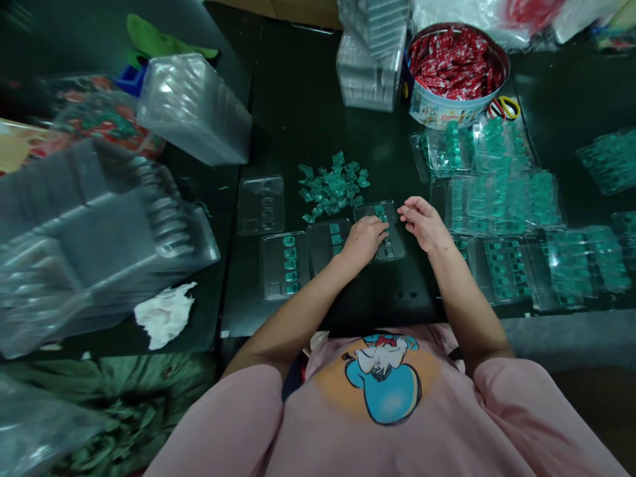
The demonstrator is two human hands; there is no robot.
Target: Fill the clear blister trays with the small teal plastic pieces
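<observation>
My left hand (365, 237) lies over a clear plastic tray (396, 232) with green pieces in its slots, its fingertips at the slot column. Just right of that tray, my right hand (421, 222) is raised with thumb and fingertips pinched together; anything between them is too small to make out. Partly under my left forearm is a second tray (319, 242) with green pieces. Further left, another tray (272, 265) has a column of several green pieces. An unfilled tray (248, 207) sits behind it. Loose green gems (332, 185) form a pile behind the trays.
Stacks of filled trays (501, 199) cover the right side. Behind them stand a round tin (440, 109) of red packets and yellow-handled scissors (510, 106). Stacked clear trays stand at back centre (370, 76) and left (199, 109). A crumpled tissue (165, 315) lies left.
</observation>
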